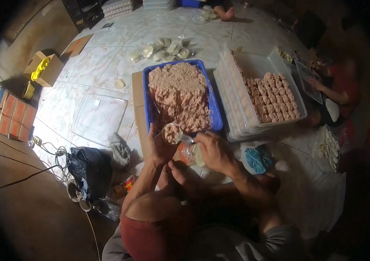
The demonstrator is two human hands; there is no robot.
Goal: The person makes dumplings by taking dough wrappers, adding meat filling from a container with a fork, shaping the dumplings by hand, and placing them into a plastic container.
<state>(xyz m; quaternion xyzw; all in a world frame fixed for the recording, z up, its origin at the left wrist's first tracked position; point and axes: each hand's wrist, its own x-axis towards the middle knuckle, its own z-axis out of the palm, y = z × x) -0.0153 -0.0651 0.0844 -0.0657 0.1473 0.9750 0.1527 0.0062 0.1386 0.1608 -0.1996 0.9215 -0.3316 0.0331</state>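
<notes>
In my left hand [161, 147] rests a round, pale dumpling wrapper [166, 138] with a lump of pinkish minced filling [174, 132] on it. My right hand [213, 150] is closed around a small metal tool [187, 138], whose tip reaches to the wrapper; whether it is a spoon or a spreader I cannot tell. Just beyond both hands is a blue tub [218, 114] heaped with the same mince [178, 89]. Below my right hand, a pale round stack, apparently wrappers [198, 155], sits partly hidden beside an orange-and-clear plastic bag [185, 154].
Right of the tub, stacked clear containers [233, 93] hold rows of filled pieces [276, 100]. Bagged pale rounds [167, 49] lie behind it. A teal cloth [258, 160] is at right, a black bag [88, 169] and cables at left. Another person's hand [316, 84] touches a clear lid [307, 78].
</notes>
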